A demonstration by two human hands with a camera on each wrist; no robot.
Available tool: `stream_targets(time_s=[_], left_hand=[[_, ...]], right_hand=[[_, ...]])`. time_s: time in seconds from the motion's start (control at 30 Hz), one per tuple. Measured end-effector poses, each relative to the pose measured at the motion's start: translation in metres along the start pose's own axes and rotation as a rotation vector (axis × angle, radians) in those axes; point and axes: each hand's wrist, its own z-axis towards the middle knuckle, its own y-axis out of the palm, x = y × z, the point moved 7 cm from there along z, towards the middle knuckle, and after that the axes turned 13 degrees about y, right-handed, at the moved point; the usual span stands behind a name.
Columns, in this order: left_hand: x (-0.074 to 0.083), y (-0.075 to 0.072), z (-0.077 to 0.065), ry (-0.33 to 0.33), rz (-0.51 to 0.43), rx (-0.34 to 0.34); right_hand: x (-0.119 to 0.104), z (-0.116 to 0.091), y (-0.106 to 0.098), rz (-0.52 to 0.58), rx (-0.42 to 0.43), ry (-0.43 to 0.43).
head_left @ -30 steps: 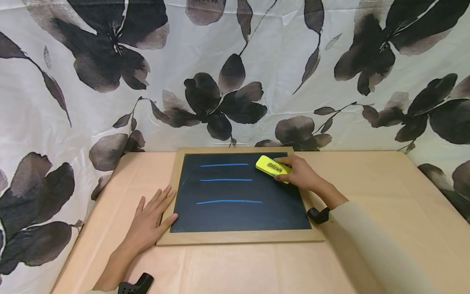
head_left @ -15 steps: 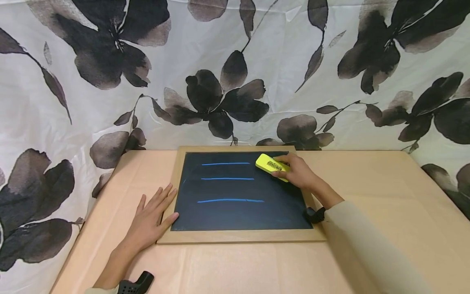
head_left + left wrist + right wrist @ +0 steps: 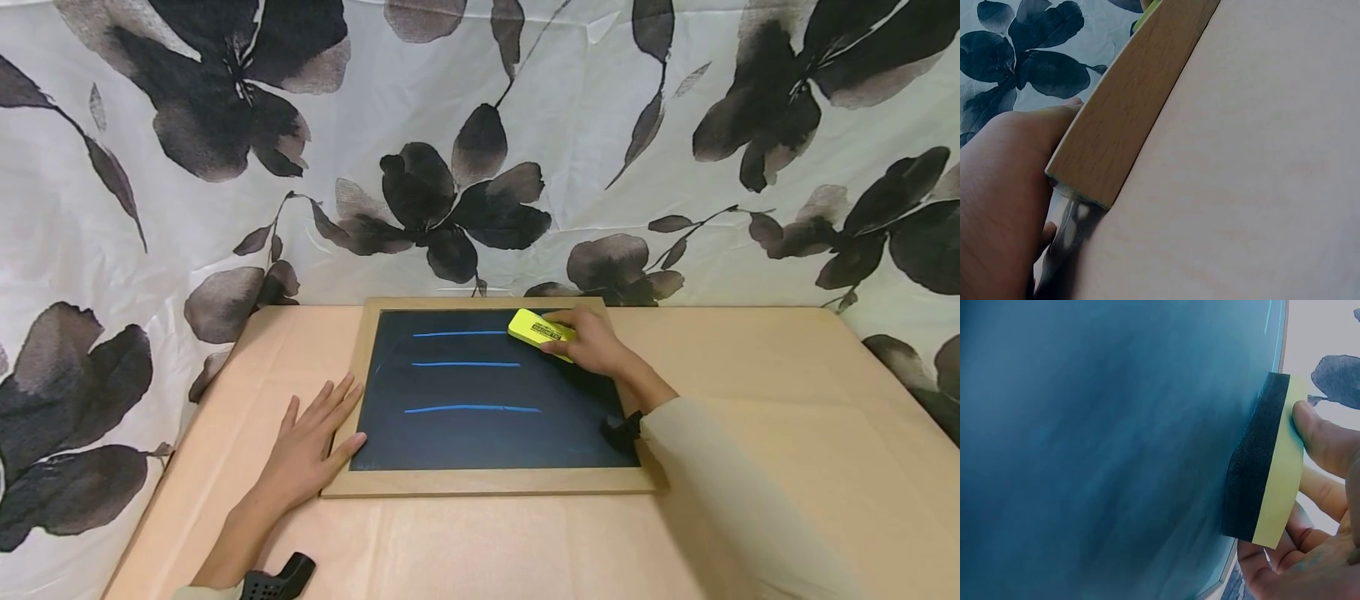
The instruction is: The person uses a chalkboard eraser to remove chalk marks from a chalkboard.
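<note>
In the head view the spread left hand (image 3: 307,454) is touching the blackboard's (image 3: 465,446) left edge, the right hand (image 3: 592,343) pinching a yellow eraser (image 3: 531,328) upper right; the left wrist view is showing wooden frame (image 3: 1125,112), the right, dark pad (image 3: 1256,456).

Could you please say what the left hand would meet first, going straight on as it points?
Probably the left side of the wooden frame: the left hand angles toward it, thumb overlapping it; actual contact is unclear.

Yeah, on my end I saw creased white cloth (image 3: 577,158) with dark flowers (image 3: 416,187) from 8 round to 3 o'clock, pale tabletop (image 3: 480,546) at 6.
</note>
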Motion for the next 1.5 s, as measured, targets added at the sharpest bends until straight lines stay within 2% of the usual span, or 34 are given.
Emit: stream_targets(time_s=[0.63, 1.5], left_hand=[[-0.002, 0.001, -0.003, -0.003, 0.017, -0.004], [-0.002, 0.001, -0.001, -0.001, 0.037, 0.001]], right_hand=[[-0.038, 0.025, 0.030, 0.060, -0.085, -0.027], [-0.102, 0.051, 0.065, 0.026, -0.098, -0.093]])
